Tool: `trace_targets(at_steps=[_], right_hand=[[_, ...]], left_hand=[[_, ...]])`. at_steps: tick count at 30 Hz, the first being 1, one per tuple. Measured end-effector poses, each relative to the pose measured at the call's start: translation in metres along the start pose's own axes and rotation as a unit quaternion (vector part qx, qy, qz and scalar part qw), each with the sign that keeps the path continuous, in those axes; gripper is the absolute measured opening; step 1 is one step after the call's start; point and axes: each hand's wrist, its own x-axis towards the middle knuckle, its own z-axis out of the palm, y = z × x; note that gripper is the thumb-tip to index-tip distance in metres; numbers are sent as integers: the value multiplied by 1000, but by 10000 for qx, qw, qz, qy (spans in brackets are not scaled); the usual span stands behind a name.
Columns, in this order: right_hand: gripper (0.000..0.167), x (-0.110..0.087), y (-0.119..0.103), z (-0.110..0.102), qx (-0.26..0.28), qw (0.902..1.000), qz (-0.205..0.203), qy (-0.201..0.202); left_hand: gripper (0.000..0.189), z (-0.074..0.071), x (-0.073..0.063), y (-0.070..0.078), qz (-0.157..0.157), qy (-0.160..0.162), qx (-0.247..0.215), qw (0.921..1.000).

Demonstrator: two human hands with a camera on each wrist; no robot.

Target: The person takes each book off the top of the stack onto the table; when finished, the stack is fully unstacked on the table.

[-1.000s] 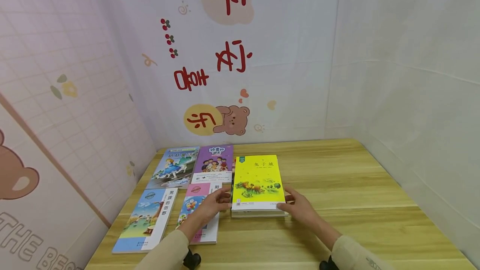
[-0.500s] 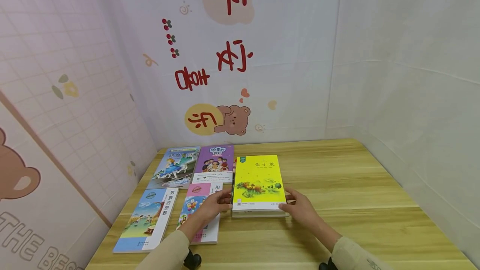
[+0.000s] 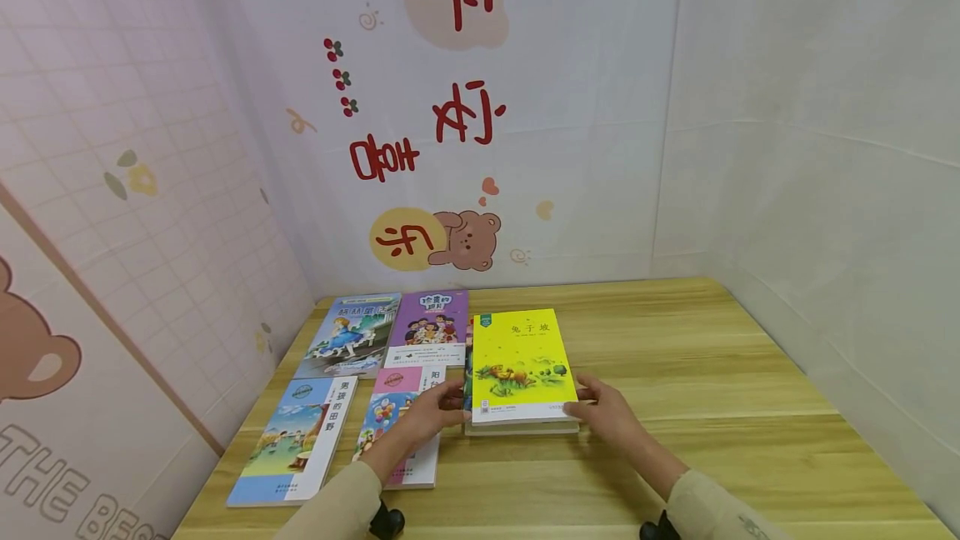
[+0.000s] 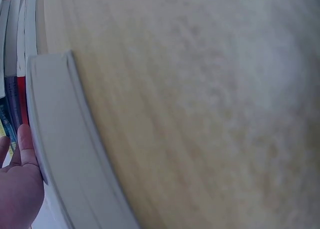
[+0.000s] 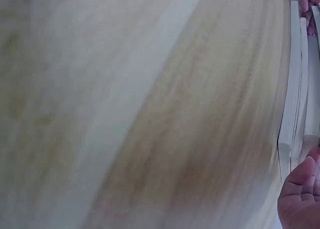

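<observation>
A yellow book (image 3: 521, 361) with an animal picture lies on top of a small stack of books (image 3: 521, 429) at the table's middle. At the yellow book's lower left edge is my left hand (image 3: 429, 417), fingers bent and thumb by the corner. My right hand (image 3: 609, 417) grips the lower right edge, its thumb on the corner of the cover. In the left wrist view, the left hand's fingers (image 4: 26, 146) are beside the stacked books' edges. The right wrist view has the right hand (image 5: 302, 194) at the page edges; much of its grip is out of frame.
Left of the stack, several books lie flat: a blue-dress girl book (image 3: 348, 336), a purple book (image 3: 427, 327), a blue-and-white book (image 3: 292, 444) and a pink-and-white book (image 3: 420, 469) partly under my left arm. Wooden tabletop (image 3: 697, 407) extends right; a white curtain (image 3: 585, 190) hangs behind.
The yellow book has shifted slightly right on the stack, baring more of the book beneath at its left. Both hands have moved a little right with it. The other books stay put.
</observation>
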Motion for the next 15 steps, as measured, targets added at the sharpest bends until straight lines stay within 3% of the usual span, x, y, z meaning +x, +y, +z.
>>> trace_targets(at_steps=[9,15], right_hand=[[65,3,1,4,103,9996,187,-167],[61,4,-5,7,598,9973,414,-72]], left_hand=[[68,-1,-3,1,29,-82,-138,9999],[69,-1,-2,1,92,-175,-250,9995]])
